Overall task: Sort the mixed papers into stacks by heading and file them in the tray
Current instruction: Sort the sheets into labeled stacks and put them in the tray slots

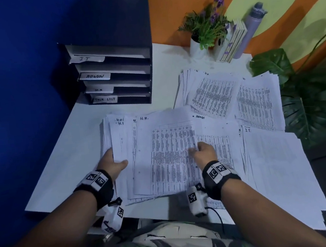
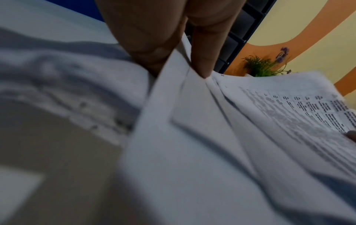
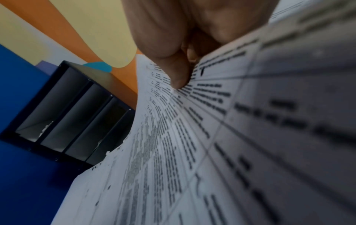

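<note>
On the white bench (image 1: 67,162) a fanned stack of white printed sheets headed "H.R." (image 1: 166,156) lies directly in front of the person. The left hand (image 1: 113,162) grips the stack's left edge: the thumb lies on top of the sheets and the fingers are tucked under them, which the left wrist view confirms, with paper pinched between thumb and fingers (image 2: 206,50). The right hand (image 1: 201,152) pinches the right edge of the top H.R. sheet, its thumb pressed on the printed table and its fingers curled beneath; the right wrist view shows that edge lifted and bowed.

Just right of this stack, partly under it, lies a sheet headed "ADMIN" (image 1: 215,131). Further right sits a pile headed "IT" (image 1: 274,165), hanging over the bench's edge. Behind these, a spread pile of densely printed sheets (image 1: 228,94) lies near the far right of the bench.

At the back left stands a black four-shelf paper tray (image 1: 123,29), its shelves labelled "IT", "ADMIN", one too small to read, and "TASK LIST" from top to bottom. A potted lavender plant in a white pot (image 1: 205,28), a row of upright books (image 1: 233,39) and a grey bottle (image 1: 252,26) stand along the orange and yellow wall.
</note>
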Demonstrator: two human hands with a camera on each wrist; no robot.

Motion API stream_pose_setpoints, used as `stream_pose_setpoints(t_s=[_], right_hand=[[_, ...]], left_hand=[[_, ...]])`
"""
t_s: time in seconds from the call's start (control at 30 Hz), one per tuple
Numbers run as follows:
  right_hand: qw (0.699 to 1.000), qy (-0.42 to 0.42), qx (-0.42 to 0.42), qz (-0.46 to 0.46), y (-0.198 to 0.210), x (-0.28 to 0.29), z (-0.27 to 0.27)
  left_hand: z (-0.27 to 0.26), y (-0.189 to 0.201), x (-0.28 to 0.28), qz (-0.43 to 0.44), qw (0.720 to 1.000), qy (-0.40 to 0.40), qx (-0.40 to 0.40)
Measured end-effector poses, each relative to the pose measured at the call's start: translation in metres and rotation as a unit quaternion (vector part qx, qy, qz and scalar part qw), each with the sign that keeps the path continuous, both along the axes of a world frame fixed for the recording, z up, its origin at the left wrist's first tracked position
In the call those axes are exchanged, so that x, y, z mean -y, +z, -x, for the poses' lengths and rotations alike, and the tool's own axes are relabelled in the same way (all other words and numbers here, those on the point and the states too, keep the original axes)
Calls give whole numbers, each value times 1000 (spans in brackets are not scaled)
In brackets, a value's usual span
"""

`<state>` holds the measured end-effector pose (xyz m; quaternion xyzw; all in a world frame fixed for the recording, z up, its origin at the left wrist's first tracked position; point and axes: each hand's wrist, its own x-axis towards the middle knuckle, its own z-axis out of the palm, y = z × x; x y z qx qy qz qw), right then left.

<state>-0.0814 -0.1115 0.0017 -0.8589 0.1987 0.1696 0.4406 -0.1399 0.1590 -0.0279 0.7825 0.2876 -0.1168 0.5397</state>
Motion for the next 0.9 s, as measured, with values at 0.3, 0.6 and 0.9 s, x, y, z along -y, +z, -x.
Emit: stream_pose_setpoints(t_s=[0.3,0.6,0.9], right_hand=[[999,-37,-14,-35,-7,18,-11],[998,-59,-10,-27,-12,29,-21],[987,-25,-11,-158,-7,16,-16]], left_hand=[[0,-8,-2,1,1000,-2,5],[-6,-5,0,-34,999,17,21],[-15,5,17,92,994,31,57]])
